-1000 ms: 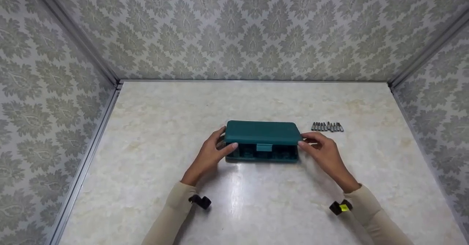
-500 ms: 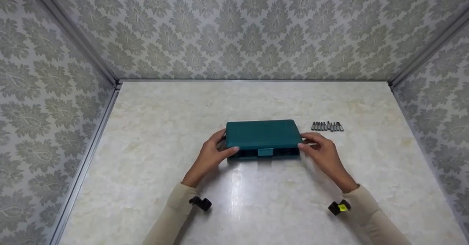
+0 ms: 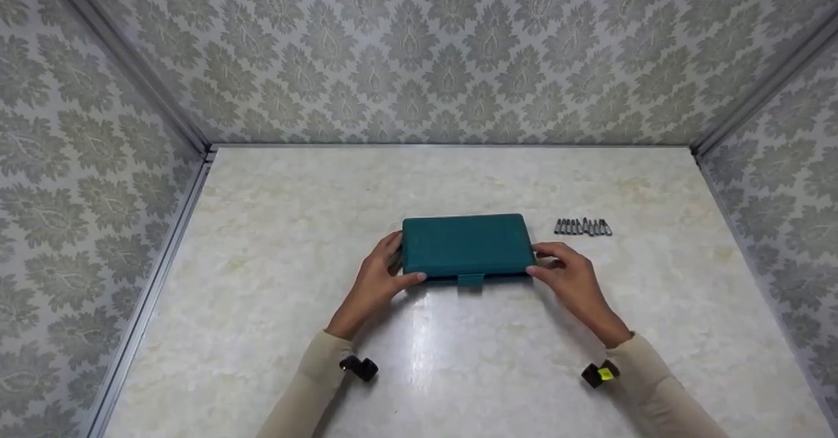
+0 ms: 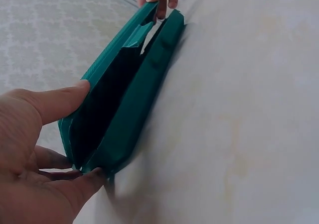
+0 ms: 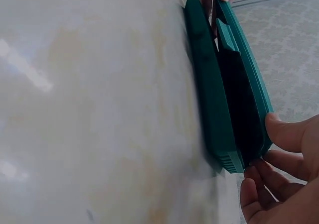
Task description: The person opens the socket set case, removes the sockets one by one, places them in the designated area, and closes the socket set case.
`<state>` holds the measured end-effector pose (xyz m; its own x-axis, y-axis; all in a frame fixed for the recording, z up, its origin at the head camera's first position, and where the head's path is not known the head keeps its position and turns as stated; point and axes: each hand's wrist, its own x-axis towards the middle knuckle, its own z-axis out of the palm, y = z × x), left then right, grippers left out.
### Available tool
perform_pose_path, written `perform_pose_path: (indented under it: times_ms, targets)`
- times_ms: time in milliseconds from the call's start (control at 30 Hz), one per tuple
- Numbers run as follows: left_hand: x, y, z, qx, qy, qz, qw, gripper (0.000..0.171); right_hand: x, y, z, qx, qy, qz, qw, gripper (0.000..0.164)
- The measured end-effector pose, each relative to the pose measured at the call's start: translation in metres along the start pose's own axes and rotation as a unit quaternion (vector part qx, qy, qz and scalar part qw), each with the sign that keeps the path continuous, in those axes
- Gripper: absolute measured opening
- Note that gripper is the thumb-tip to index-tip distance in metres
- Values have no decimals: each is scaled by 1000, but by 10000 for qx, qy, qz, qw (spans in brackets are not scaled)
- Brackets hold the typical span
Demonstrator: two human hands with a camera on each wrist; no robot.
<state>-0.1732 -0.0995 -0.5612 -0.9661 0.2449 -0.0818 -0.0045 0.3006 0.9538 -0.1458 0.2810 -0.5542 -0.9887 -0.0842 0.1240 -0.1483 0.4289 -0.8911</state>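
Note:
A dark green plastic case (image 3: pixel 468 245) lies on the table, its lid (image 5: pixel 246 55) tilted down over the base (image 4: pixel 137 112) with a narrow gap along the front. A latch tab (image 3: pixel 471 280) hangs at the lid's front middle. My left hand (image 3: pixel 376 279) grips the case's left end, thumb on the lid's front corner and fingers round the side. At the opposite end my right hand (image 3: pixel 575 282) pinches the lid's corner, its other fingers by the side of the base. The dark inside shows through the gap in both wrist views; its contents are hidden.
Several small metal bits (image 3: pixel 582 227) stand in a row to the right of the case on the pale marbled table (image 3: pixel 288 202). Patterned walls (image 3: pixel 445 58) rise behind and at both sides, meeting the table along grey metal edging.
Both hands have swung the lid downward and toward the front, so the front gap has narrowed and the latch tab sits lower. The row of metal bits has stayed in place.

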Motion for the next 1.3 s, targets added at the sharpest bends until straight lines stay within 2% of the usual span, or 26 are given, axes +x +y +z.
perform_pose_path:
  times_ms: [333,500,800,933,1033,1100,1300]
  targets:
    - [0,-3,3,582,41,304,9978,98,-2,3,7,-34,-77,144,9999,49]
    - [1,-4,4,953,63,408,9946,98,-2,3,9,-159,-103,153,9997,47]
    - [0,-10,3,906,36,861,9922,90,-1,1,11,-577,-104,-177,9981,36]
    - [0,-11,3,994,47,942,9906,86,-1,-3,11,-993,-141,-393,9942,44]
    - [1,-11,3,1023,31,876,9909,87,0,-8,15,-1378,-176,-728,9876,50]
    - [1,-11,3,1032,39,821,9913,87,1,-11,19,-1637,-242,-1144,9796,50]
    - [1,-13,3,1013,75,647,9927,88,13,-18,36,-2076,-617,-2743,9369,49]
